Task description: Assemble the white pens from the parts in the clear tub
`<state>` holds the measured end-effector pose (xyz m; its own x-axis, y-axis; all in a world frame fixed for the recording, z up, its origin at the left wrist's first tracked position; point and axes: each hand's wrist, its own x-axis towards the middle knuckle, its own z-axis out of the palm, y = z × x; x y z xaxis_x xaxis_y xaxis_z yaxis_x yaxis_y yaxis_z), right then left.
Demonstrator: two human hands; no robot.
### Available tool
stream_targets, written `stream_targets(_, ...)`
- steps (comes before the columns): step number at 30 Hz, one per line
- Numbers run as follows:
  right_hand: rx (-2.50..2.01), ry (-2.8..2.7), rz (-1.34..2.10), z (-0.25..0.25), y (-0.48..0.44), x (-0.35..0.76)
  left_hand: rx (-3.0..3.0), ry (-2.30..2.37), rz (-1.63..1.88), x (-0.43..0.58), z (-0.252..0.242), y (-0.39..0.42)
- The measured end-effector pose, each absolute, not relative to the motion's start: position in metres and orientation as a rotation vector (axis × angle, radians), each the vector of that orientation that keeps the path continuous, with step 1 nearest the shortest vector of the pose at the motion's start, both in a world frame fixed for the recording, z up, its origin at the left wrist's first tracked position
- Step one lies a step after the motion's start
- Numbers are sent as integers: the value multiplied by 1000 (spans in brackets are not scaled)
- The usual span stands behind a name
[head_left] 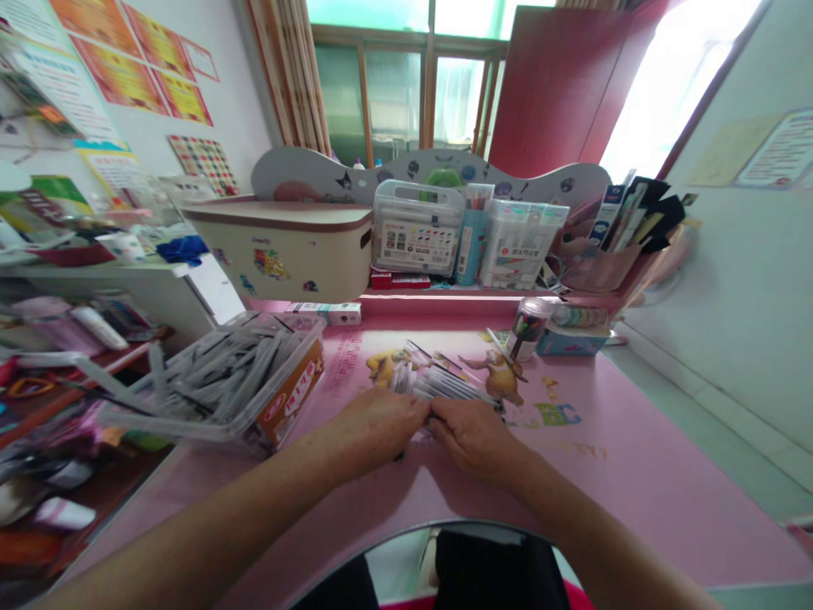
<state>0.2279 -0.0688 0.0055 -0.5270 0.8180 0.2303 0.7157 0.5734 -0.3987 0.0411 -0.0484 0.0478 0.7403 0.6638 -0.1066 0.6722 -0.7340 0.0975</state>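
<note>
My left hand [381, 426] and my right hand [475, 434] meet low over the pink desk, fingertips together. Both are closed, with thumbs and fingers pressed in. What they pinch is mostly hidden; only a small pale, clear edge and a dark tip show beneath. Just behind the hands lies a bundle of slim, pen-like sticks [452, 385], greyish and seemingly in clear sleeves. To the left, a clear plastic box [289, 405] with an orange label is heaped with translucent, narrow sleeve-like pieces [232, 373].
A clear jar of pens [528, 329] and a blue box [572, 341] stand at the back right. On the shelf are a cream lidded bin [285, 254], marker cases [419, 233] and a pink holder [597, 258]. The desk's curved front edge [445, 524] is near my lap.
</note>
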Motion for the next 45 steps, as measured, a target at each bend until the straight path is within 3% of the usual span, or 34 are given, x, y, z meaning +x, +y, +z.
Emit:
stream_targets(12,-1279,-2420,392,9,-65,231,2901,1108,-150,39,58,-54)
stream_targets(17,-1234,-2258,574,10,-66,234,2883,1078,-80,32,52,-48)
stream_targets(22,-1153,-1783,915,5,-55,244,2509,1300,414,29,50,-36)
stream_targets(26,-1140,-1393,1195,-1,-45,246,1885,1095,908,42,53,-29)
stream_targets(31,-1126,-1272,1391,2,-47,238,1090,934,1148,63,43,-28)
stream_targets(38,-1242,-1454,1233,-7,-48,242,746,868,1358,67,23,-29)
stream_targets(45,-1288,-1521,1133,-12,-43,244,839,896,1253,65,12,-33)
